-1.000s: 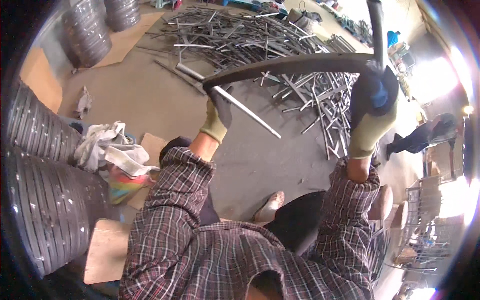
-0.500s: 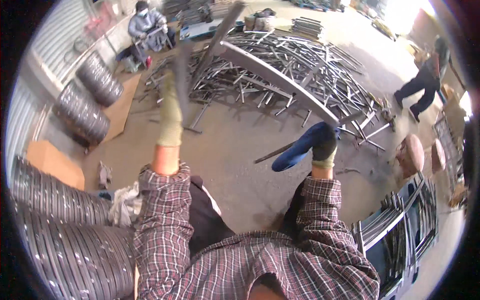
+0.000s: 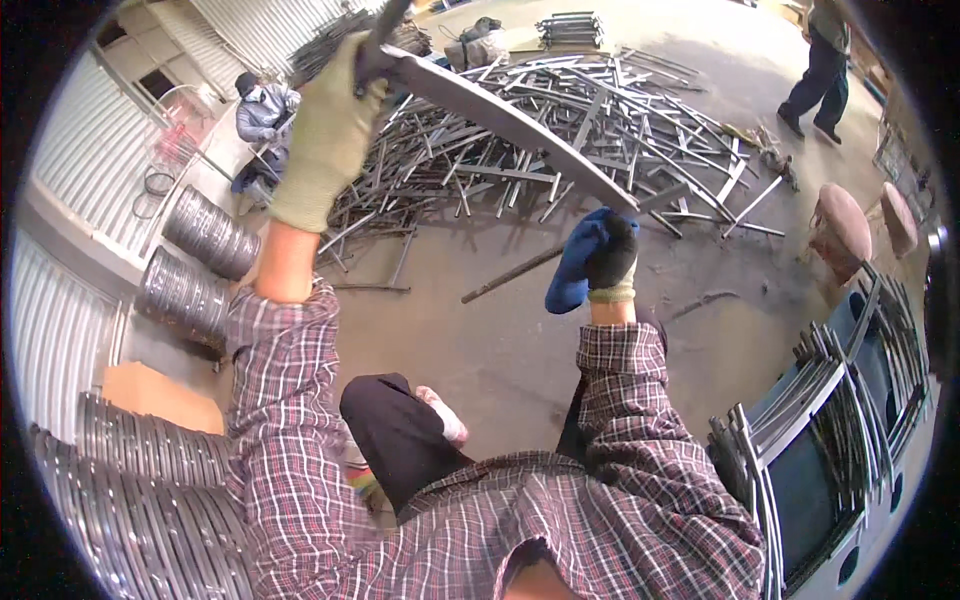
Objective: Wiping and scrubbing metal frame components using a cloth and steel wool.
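Observation:
A grey metal frame (image 3: 510,125), made of a long flat bar with shorter pieces at its ends, slants in front of me from upper left down to the right. At its upper left corner my left hand (image 3: 335,130), in a pale yellow-green knit glove, is closed around the metal. My right hand (image 3: 612,255), in a glove with a dark palm, grips the lower right end. A blue padded, cloth-like piece (image 3: 570,270) sits against that hand; whether it is held or worn, I cannot tell. A thin dark rod (image 3: 512,276) sticks out leftward from behind it.
Beyond lies a large heap of metal bars (image 3: 520,150). Coiled dark strips (image 3: 150,510) stand at lower left, near a cardboard piece (image 3: 165,397). On the right are a rack of metal pieces (image 3: 820,430) and a round-topped stool (image 3: 843,225). A seated person (image 3: 262,115) and a walking person (image 3: 825,75) are farther off.
My left hand has come nearer and higher, now at the frame's corner. The frame and my right hand have shifted slightly up and left in view. The walking person has moved farther away.

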The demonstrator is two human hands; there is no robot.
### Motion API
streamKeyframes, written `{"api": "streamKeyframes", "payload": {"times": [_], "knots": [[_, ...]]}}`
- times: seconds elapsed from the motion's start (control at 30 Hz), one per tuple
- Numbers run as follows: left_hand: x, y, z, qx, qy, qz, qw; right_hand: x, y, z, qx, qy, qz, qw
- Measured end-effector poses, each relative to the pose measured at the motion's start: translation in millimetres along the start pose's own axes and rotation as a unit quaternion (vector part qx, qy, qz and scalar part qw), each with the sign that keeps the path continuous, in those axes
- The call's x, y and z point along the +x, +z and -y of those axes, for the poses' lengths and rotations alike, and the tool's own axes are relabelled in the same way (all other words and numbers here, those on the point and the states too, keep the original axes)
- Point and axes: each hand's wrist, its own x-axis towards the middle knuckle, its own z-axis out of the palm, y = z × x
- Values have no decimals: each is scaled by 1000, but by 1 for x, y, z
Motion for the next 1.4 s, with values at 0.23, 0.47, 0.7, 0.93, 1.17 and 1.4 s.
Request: {"api": "streamKeyframes", "payload": {"times": [0.23, 0.47, 0.7, 0.93, 1.17, 1.4], "knots": [[-79, 22, 53, -128, -275, 88, 949, -2, 9, 31, -94, -29, -66, 993], [-252, 96, 58, -526, -419, -152, 724, -33, 142, 28, -350, -162, -111, 916], [-349, 144, 23, -687, -515, -268, 437, -12, 241, -14, -686, -167, 96, 701], [-361, 140, 62, -661, -572, -378, 304, 20, 324, -34, -623, -226, 211, 719], [-359, 111, 73, -587, -537, -451, 405, 22, 354, -42, -780, -367, 282, 422], [-370, 109, 70, -568, -578, -424, 405, 18, 256, -70, -641, -165, 230, 714]]}}
